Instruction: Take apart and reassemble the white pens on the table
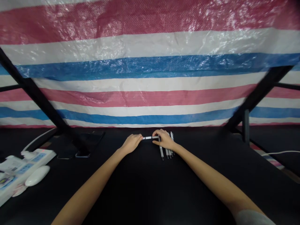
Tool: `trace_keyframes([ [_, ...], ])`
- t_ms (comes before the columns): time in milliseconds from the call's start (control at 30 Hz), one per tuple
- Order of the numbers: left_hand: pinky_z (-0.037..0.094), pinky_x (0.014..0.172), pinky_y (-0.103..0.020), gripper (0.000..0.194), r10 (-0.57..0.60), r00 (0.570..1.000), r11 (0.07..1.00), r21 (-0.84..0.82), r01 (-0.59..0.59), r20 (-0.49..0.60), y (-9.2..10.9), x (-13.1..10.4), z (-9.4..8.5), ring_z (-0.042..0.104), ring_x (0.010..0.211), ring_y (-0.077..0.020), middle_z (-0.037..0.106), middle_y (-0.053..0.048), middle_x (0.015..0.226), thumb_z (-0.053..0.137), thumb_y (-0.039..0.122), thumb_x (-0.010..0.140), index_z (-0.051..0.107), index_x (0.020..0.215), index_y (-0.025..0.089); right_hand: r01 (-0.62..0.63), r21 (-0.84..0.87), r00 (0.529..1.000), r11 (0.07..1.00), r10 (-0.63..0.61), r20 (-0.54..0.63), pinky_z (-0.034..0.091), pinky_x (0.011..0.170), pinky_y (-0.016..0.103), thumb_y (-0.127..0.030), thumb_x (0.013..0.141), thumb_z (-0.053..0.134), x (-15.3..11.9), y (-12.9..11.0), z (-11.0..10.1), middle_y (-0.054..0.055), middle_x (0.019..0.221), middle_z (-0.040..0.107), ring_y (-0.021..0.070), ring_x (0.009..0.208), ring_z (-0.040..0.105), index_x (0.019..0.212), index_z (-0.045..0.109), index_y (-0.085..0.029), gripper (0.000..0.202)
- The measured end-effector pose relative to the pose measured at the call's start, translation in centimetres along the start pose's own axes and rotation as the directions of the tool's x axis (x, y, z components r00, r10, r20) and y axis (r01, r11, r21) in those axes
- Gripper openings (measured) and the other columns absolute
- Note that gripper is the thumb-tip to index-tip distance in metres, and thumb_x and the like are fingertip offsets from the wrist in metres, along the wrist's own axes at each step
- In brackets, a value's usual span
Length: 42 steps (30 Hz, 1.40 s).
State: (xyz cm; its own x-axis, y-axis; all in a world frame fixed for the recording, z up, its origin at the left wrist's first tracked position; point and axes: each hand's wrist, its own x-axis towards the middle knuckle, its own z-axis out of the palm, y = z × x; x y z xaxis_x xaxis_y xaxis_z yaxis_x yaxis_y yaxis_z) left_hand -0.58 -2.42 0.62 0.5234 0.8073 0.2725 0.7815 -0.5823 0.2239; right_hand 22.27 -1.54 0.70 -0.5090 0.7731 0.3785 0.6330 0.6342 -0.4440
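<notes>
A slim white pen with dark bands lies nearly level between my two hands. My left hand pinches its left end, the fingertips closed together. Around the right end curve the fingers of my right hand, with a gap showing between thumb and forefinger; the exact contact is partly hidden. Beneath and beside that hand, several grey-white pens lie side by side on the black table, dark tips towards me. Their middles are covered by my right hand, and one upper end shows beyond it.
At the left sit a white power strip with plugs and a white mouse. Dark flat devices lie near the left black frame leg. Another frame leg slants at the right. Behind hangs a striped plastic sheet.
</notes>
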Motion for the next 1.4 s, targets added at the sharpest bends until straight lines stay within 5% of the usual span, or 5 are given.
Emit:
trace_keyframes([
  [233,0.038,0.067,-0.028,0.036,0.02,1.0,1.0,0.0,-0.02,-0.023,0.2,-0.1,-0.1,0.059,0.071,-0.0183,0.063,-0.004,0.077,0.025,0.033,0.096,0.054,0.08,0.018,-0.02,-0.039,0.999,0.999,0.021,0.035,0.036,0.081,0.036,-0.034,0.09,0.046,0.1,0.2,0.2,0.005,0.096,0.063,0.0214,0.092,0.052,0.088,0.061,-0.021,0.02],
  [500,0.039,0.07,-0.029,0.032,0.017,0.998,0.997,-0.073,-0.022,-0.068,0.0,-0.1,0.1,0.058,0.074,-0.0181,0.062,-0.004,0.078,0.031,0.035,0.094,0.056,0.081,0.018,-0.02,-0.007,1.0,1.0,0.02,-0.002,0.036,0.081,0.035,-0.031,0.075,0.067,0.0,0.0,0.0,0.004,0.098,0.062,0.0209,0.092,0.052,0.097,0.057,-0.021,0.026],
  [667,0.041,0.07,-0.028,0.028,-0.014,0.994,0.965,-0.26,-0.015,-0.112,-0.3,0.0,0.2,0.057,0.074,-0.0169,0.061,-0.003,0.079,0.037,0.037,0.091,0.059,0.083,0.019,-0.009,-0.053,0.998,0.999,0.012,0.065,0.035,0.081,0.036,-0.035,0.088,0.05,0.1,0.0,0.1,0.005,0.097,0.063,0.0217,0.094,0.052,0.09,0.063,-0.022,0.019],
  [933,0.041,0.062,-0.024,0.021,-0.233,0.967,0.723,-0.683,0.099,-0.107,-1.5,0.4,0.7,0.056,0.061,-0.0131,0.062,0.0,0.065,0.061,0.036,0.075,0.06,0.083,0.017,-0.01,-0.055,0.999,0.998,0.013,0.038,0.034,0.08,0.034,-0.025,0.077,0.065,0.1,0.0,0.1,0.004,0.087,0.063,0.0218,0.091,0.052,0.083,0.063,-0.021,0.007],
  [1400,0.04,0.058,-0.023,0.021,-0.465,0.882,0.382,-0.916,0.122,-0.076,-2.5,0.5,0.2,0.05,0.054,-0.0102,0.053,0.002,0.056,0.068,0.035,0.067,0.062,0.069,0.015,-0.019,-0.005,1.0,1.0,0.019,0.001,0.035,0.081,0.034,-0.02,0.074,0.066,0.1,0.2,0.3,0.001,0.082,0.066,0.0203,0.086,0.054,0.079,0.062,-0.021,0.006],
])
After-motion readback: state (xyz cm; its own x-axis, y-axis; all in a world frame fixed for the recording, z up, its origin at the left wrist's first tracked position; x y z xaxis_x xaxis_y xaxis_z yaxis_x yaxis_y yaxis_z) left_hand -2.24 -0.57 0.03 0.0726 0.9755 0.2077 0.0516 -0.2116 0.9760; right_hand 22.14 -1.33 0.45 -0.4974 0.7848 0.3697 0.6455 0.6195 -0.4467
